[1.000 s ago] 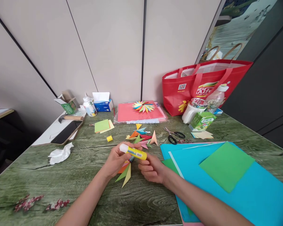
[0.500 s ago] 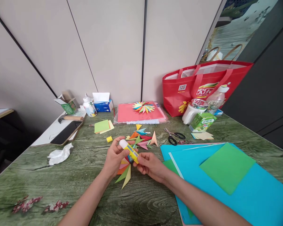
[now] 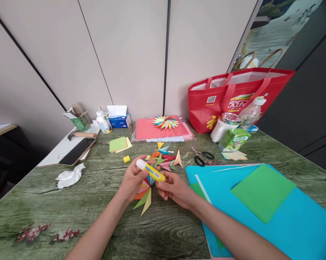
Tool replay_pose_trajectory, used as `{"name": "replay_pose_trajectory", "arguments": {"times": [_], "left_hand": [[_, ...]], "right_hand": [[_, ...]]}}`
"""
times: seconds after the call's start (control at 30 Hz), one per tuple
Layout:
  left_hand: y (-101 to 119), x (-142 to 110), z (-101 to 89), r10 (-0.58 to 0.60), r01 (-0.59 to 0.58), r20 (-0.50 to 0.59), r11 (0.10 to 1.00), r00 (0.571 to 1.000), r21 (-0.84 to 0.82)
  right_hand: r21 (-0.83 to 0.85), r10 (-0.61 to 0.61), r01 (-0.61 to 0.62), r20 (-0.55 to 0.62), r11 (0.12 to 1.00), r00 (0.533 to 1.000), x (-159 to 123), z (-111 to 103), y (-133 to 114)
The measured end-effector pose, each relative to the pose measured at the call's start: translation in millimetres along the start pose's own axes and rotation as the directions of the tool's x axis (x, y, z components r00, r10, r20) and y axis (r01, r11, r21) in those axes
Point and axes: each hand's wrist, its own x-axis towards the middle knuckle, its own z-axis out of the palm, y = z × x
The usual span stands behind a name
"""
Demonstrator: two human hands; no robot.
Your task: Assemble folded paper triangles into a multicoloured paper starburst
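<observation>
Head view | left grip [image 3: 131,182], right grip [image 3: 177,190]: both clamped on glue stick [image 3: 151,170] | support barrel [image 3: 158,175] steadily; keep white end [image 3: 140,164] untouched

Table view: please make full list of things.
glue stick: 1, yellow, held
cap: 1, yellow, left
paper fan: 1, multicoloured, under hands
folded pieces: several, multicoloured, centre
paper star: 1, multicoloured, on pack
pack: 1, red, back
small papers: 2 stacks, mixed, left, right
large sheets: several, blue, green, right
scissors: 1, black, right
bag: 1, red, right
bottle: 1, clear, right
mug: 1, white, right
carton: 1, green, right
tissue box: 1, blue, back
spout bottle: 1, white, left
open box: 1, green, left
hammer: 1, brown, left
phone: 1, black, left
tissue: 1, white, left
board: 1, white, under phone
table: 1, green, beneath
wall: 1, grey, behind
left hand, right hand: 2, bare, centre
</observation>
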Motion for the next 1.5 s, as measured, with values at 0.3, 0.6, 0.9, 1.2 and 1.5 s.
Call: {"name": "replay_pose_trajectory", "arguments": {"times": [0.3, 0.6, 0.9, 1.2, 1.5], "left_hand": [[0, -1, 0.3, -0.015, 0.016, 0.047, 1.000, 0.999, -0.027], [2, 0, -0.9, -0.037, 0.039, 0.058, 0.999, 0.998, -0.018], [14, 12, -25.3, 0.369, -0.141, -0.240, 0.757, 0.898, 0.638], [3, 17, -50.7, 0.042, 0.213, -0.256, 0.435, 0.966, 0.875], [0, 13, -36.4, -0.156, 0.309, -0.277, 0.654, 0.948, 0.691]], "right_hand": [[0.063, 0.244, -0.248, 0.069, 0.967, 0.967, 1, -1, 5], [0.048, 0.061, -0.062, 0.022, 0.997, 0.998, 0, 0, 1], [0.082, -0.097, 0.096, 0.002, 0.992, 0.995, -2, -2, -9], [-0.195, -0.247, 0.228, -0.084, 0.954, 0.965, -1, 2, -4], [-0.645, -0.393, 0.168, -0.223, 0.746, 0.892, 5, -9, 6]]}}
